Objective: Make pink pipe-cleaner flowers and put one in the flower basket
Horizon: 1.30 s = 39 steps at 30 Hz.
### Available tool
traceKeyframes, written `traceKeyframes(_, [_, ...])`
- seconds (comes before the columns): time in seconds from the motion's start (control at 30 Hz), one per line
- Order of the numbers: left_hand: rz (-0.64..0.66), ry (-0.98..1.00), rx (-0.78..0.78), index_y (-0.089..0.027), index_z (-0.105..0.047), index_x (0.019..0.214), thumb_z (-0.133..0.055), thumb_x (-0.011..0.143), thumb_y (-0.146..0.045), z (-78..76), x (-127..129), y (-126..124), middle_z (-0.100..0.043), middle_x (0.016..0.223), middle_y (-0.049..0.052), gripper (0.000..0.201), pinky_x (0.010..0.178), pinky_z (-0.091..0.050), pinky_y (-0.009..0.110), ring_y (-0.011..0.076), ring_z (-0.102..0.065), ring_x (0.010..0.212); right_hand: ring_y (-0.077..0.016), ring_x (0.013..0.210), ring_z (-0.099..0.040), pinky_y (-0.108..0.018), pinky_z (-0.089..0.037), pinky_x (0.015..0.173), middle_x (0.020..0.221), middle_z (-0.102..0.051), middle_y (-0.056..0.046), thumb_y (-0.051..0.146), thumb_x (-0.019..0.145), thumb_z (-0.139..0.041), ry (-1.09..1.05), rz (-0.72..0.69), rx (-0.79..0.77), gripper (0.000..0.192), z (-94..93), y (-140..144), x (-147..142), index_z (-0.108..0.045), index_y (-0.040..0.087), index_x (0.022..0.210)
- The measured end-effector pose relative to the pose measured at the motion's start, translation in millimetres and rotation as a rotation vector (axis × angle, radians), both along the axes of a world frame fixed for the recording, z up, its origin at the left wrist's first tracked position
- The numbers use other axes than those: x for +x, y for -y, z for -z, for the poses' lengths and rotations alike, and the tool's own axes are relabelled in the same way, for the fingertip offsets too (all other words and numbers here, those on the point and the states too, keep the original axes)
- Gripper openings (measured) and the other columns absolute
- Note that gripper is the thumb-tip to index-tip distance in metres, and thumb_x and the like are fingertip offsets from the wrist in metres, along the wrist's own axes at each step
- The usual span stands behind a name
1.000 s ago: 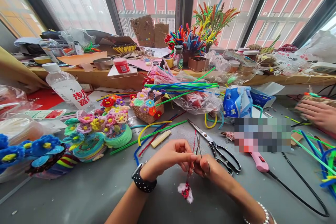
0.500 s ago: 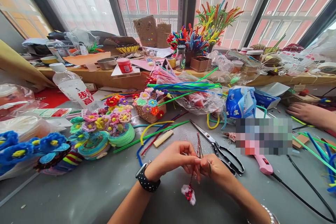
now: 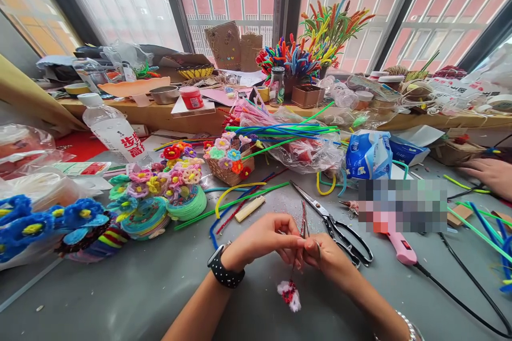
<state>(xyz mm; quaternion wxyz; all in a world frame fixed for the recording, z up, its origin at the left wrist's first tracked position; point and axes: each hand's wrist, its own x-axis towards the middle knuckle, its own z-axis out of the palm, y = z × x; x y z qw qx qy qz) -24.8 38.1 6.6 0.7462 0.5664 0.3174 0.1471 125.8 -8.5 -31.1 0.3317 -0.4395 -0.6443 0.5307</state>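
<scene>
Fingers of the left hand (image 3: 266, 237) and right hand (image 3: 326, 256) pinch one red stem (image 3: 303, 219) at lower centre, letting its tuft (image 3: 290, 294) dangle above the grey surface (image 3: 120, 293).

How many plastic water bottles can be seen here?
1 clearly: the water bottle with red lettering, leaning at the table's left. More may hide in the clutter on the window ledge.

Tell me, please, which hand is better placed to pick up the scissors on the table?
Right. The right hand lies beside the handles of the scissors. The left hand is farther away, and both hands pinch the red stem, so one must let go first.
</scene>
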Motion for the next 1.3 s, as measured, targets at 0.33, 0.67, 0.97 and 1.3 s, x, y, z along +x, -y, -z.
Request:
traceKeyframes(0.33, [-0.001,0.017,-0.023,-0.014,-0.045,0.067,-0.064,0.063,-0.036,0.0,-0.1,-0.2,-0.058,0.056,-0.001,0.030,0.052,-0.044,0.022,0.0094,-0.056,0.049,-0.0070,0.042,-0.026,-0.023,-0.020,0.043,0.045,-0.039,0.001,0.078,0.064,-0.021,-0.052,0.009,-0.041,0.073,1.7,0.8,-1.1,-0.050,0.014,0.048])
traceKeyframes(0.67, [0.010,0.050,-0.047,-0.014,-0.044,0.068,-0.064,0.064,-0.035,-2.1,-0.4,1.1,-0.060,0.057,0.000,0.029,0.051,-0.044,0.022,0.0098,-0.058,0.049,-0.0083,0.044,-0.029,-0.023,-0.020,0.042,0.045,-0.038,0.000,0.080,0.061,-0.019,0.008,0.052,-0.038,0.074,-1.8,-0.4,0.2,-0.048,0.014,0.048])
traceKeyframes(0.97, [0.035,0.057,-0.042,-0.015,-0.043,0.068,-0.063,0.065,-0.036,0.9,-2.0,0.7,-0.062,0.062,0.001,0.029,0.052,-0.044,0.024,0.0112,-0.059,0.051,-0.0087,0.045,-0.029,-0.023,-0.022,0.043,0.047,-0.040,0.001,0.079,0.063,-0.016,0.049,0.080,-0.011,0.071,-1.3,-0.4,1.9,-0.046,0.016,0.049])
traceKeyframes(1.3, [0.037,0.027,-0.051,-0.015,-0.044,0.068,-0.063,0.063,-0.040,-1.6,-3.0,0.7,-0.062,0.060,0.000,0.032,0.054,-0.045,0.026,0.0115,-0.059,0.051,-0.0082,0.044,-0.026,-0.023,-0.021,0.044,0.044,-0.033,0.003,0.080,0.063,-0.015,0.099,0.107,0.014,0.072,-2.8,0.5,3.2,-0.044,0.016,0.047])
